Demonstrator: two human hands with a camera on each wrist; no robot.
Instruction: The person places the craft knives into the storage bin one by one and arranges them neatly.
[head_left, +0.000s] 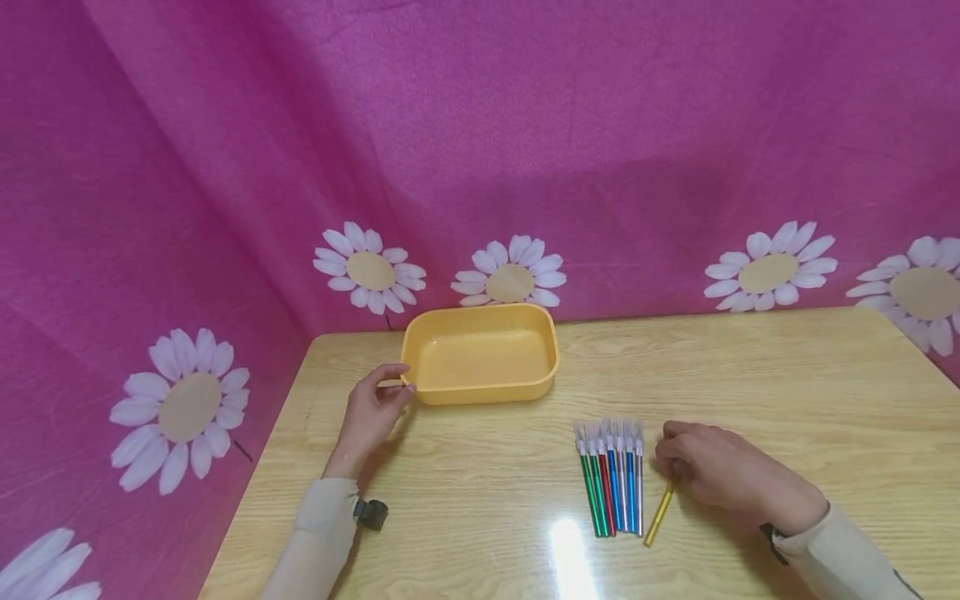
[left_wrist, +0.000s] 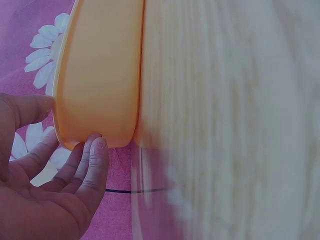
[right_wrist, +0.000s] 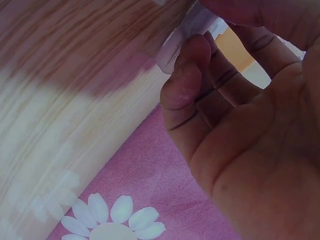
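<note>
A yellow rectangular tray (head_left: 487, 393) stands near the table's back edge. My left hand (head_left: 375, 408) holds it at the near left corner. In the left wrist view, the thumb (left_wrist: 35, 107) is at the rim and the fingertips touch the end wall. At the right, my right hand (head_left: 712, 467) pinches a slim gold pen-like stick (head_left: 660, 515) by its upper part; its lower end slants towards me. The right wrist view shows its clear cap (right_wrist: 172, 52) past the fingertips. Left of this hand lie several similar green, red, blue and silver sticks (head_left: 611, 492) in a row, clear-capped ends away from me.
The wooden table (head_left: 465, 500) has a bright light reflection in front of the row. A purple cloth (head_left: 525, 108) with white daisies hangs behind the table and along its left side.
</note>
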